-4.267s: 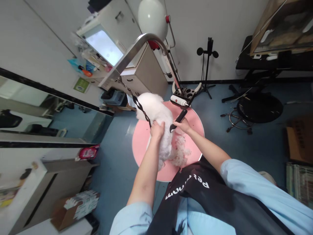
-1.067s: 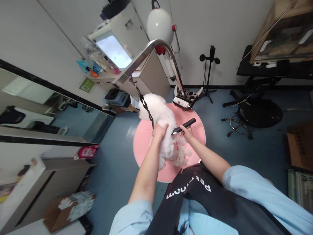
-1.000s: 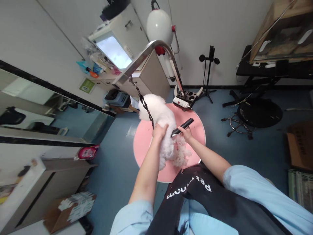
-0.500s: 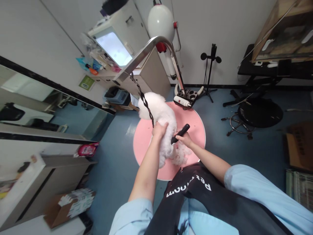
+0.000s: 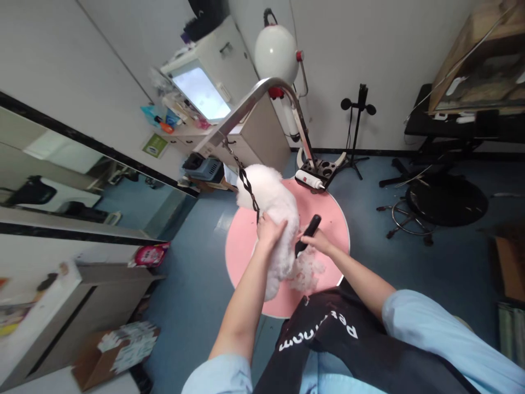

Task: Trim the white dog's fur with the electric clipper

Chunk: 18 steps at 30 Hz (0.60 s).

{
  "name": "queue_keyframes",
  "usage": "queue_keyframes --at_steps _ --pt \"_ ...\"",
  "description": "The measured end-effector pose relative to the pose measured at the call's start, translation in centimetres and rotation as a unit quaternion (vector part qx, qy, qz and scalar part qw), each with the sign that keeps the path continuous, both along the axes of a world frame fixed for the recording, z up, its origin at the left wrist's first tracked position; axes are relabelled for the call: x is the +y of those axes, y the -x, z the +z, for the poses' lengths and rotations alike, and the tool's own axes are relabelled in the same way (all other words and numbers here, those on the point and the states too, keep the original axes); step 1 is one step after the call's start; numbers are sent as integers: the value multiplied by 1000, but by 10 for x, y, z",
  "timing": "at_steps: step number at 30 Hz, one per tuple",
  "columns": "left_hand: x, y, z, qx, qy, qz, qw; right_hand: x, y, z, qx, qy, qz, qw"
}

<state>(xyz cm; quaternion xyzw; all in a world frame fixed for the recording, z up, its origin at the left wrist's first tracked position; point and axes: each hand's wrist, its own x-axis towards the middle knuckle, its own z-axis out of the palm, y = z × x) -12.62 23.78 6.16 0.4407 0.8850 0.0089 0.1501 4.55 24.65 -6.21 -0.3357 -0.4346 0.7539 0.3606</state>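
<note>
"How does each grip stand?"
"The right grip [image 5: 319,241] is closed around a black clipper [image 5: 310,229], its tip by the rear flank of the white dog [image 5: 283,202] on the round pink surface [image 5: 241,251]. The left grip [image 5: 269,230] lies on the dog, thumb spread; I can't tell whether it clamps."
"Containers?"
"A black holder [image 5: 326,178] with round holes; a white bottle [image 5: 308,179] lies along its edge. A cardboard box [image 5: 92,361] bears pale packs [image 5: 133,345]."
"Against the earliest frame?"
"The clipper is farther toward the rump; the left grip is about where it was."
</note>
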Motion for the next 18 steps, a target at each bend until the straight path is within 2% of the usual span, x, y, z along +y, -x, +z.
queue_keyframes --at_steps 3,5,7,8,11,14,18 --pt "3 -8 -1 61 -49 -86 993 52 -10 14 -14 12 -128 992" --pt "3 -13 -5 68 -39 -154 985 94 -4 33 1 -21 -151 988" --pt "-1 -14 -10 60 -13 -202 978 132 13 56 9 -59 -124 991" --pt "-4 -13 -12 59 -6 -213 975 148 24 66 6 -75 -87 993" --pt "-14 -7 -15 72 -9 -209 975 179 60 87 -12 -133 31 991" --pt "-19 0 -15 75 -7 -193 978 188 84 91 -36 -183 88 979" --pt "-21 7 -17 60 -13 -172 983 186 83 81 -49 -195 145 969"
